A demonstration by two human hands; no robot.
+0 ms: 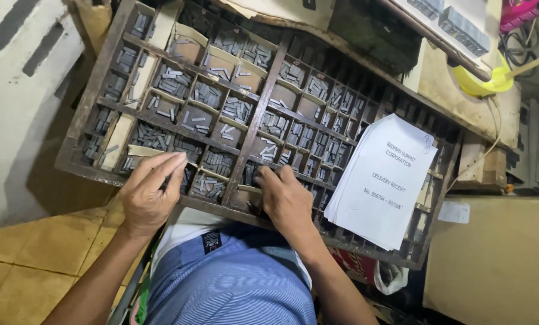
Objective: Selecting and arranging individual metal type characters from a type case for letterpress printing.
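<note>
A wooden type case (89,99), divided into many small compartments, lies tilted across the person's lap, and both hands work at its near edge. The step in hand appears to be picking small metal type pieces (212,162) out of the near compartments. The left hand (149,192) rests palm down at the near left of the case, fingers close together and gently curled over a compartment; whether it grips a piece cannot be told. The right hand (287,198) lies just right of the central divider, fingers bent down into a near compartment, knuckles up; its fingertips are hidden, so any hold is uncertain. Both forearms reach in from the near edge, over the blue striped shirt (233,283). A stack of white printed paper (384,180) lies on the right part of the case. The next pick calls for a fine fingertip pinch on one piece among many packed alike.
</note>
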